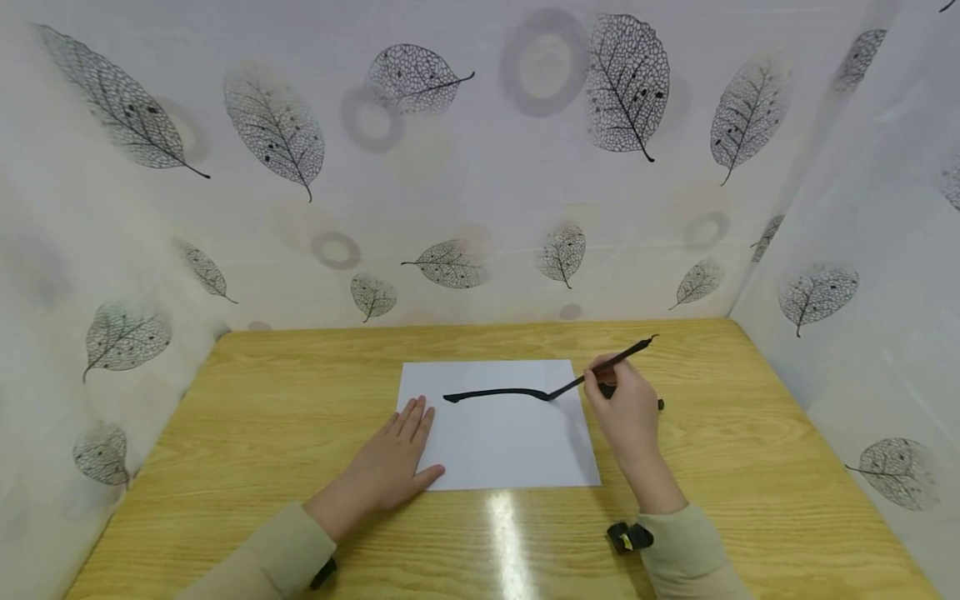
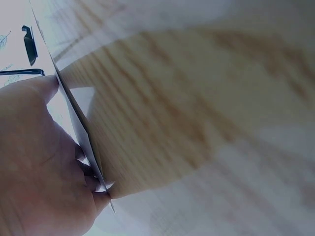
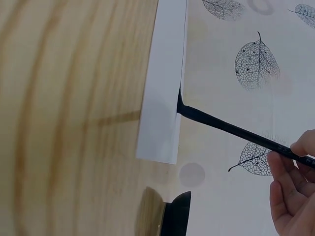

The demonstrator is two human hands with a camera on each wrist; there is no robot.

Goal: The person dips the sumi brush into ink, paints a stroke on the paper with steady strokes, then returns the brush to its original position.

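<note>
A white sheet of paper (image 1: 510,450) lies on the table and bears one long black stroke (image 1: 495,391), nearly level and slightly arched. My right hand (image 1: 630,412) pinches a dark writing brush (image 1: 566,387) between thumb and fingers. The brush leans, its tip touching the stroke's right end; the right wrist view shows the bristles (image 3: 181,105) bent against the paper. Across the sheet's left edge my left hand (image 1: 393,458) rests palm down, fingers straight, thumb spread toward the near edge. Its palm (image 2: 39,162) fills much of the left wrist view.
A small dark object (image 3: 177,214) stands on the table beyond the paper's right edge, partly hidden behind the right hand in the head view. The wooden table (image 1: 285,400) is enclosed by leaf-printed cloth (image 1: 480,183) at the back and sides. Black straps (image 1: 628,537) sit at the wrists.
</note>
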